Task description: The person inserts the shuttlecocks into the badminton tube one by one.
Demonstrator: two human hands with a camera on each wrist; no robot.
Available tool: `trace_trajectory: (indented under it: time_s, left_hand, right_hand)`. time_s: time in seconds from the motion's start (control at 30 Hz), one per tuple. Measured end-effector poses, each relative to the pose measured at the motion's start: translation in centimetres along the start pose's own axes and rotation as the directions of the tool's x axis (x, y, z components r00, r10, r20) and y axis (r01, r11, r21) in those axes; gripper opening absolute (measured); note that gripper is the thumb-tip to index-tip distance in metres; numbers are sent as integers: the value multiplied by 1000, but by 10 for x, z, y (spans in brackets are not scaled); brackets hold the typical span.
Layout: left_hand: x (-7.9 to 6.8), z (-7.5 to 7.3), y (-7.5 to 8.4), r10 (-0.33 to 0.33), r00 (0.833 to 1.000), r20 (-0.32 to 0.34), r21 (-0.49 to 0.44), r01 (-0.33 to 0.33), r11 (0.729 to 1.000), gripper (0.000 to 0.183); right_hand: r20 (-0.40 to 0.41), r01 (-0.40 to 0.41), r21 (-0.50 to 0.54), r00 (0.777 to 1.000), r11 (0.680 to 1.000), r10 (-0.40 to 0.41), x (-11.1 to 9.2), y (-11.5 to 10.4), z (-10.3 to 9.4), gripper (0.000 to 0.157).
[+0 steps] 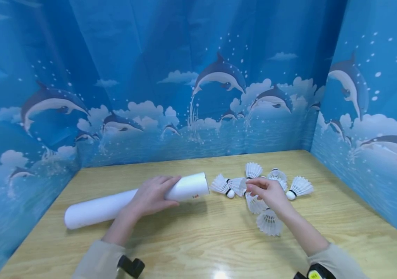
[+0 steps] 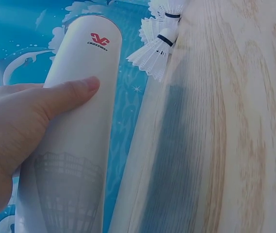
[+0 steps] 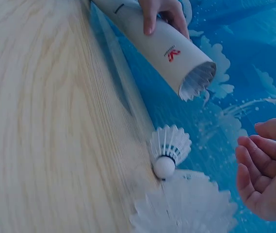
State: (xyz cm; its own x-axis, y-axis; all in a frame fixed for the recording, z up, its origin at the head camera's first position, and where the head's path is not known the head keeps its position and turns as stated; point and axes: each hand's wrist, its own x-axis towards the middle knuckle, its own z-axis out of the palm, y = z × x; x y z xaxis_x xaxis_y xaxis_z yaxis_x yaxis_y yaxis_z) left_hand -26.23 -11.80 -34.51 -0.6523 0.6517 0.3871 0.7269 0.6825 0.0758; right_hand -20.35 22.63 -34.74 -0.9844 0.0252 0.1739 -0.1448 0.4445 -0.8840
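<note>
My left hand (image 1: 154, 195) grips a long white shuttlecock tube (image 1: 93, 209) near its right end, its thumb lying along the wall below a red logo in the left wrist view. The tube's right end tilts up off the table. In the right wrist view its mouth is uncovered, with the feather skirt of a shuttlecock (image 3: 198, 81) just inside. My right hand (image 1: 268, 190) hovers over the loose shuttlecocks, fingers loosely bent. The right wrist view shows nothing between its thumb and fingers. Nearest below it are a shuttlecock (image 1: 255, 203) and another shuttlecock (image 1: 269, 223), skirt toward me.
Several more shuttlecocks lie around the right hand: one shuttlecock (image 1: 222, 185) by the tube mouth, one shuttlecock (image 1: 253, 169) behind and one shuttlecock (image 1: 300, 187) to the right. The wooden table (image 1: 191, 248) meets a blue dolphin-print curtain (image 1: 142, 77) at the back and sides.
</note>
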Motion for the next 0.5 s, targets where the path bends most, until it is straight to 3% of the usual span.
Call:
trace_trajectory:
  time_s: [0.3, 0.5]
  left_hand:
    - [1, 1, 0, -6, 1000, 10, 12, 6, 1000, 76]
    - [2, 2, 0, -4, 1000, 9, 18, 4, 1000, 75]
  right_hand:
    - [-35, -45, 13, 998, 999, 45, -6, 17, -32, 37]
    - [-33, -92, -48, 995, 995, 90, -14, 26, -47, 39]
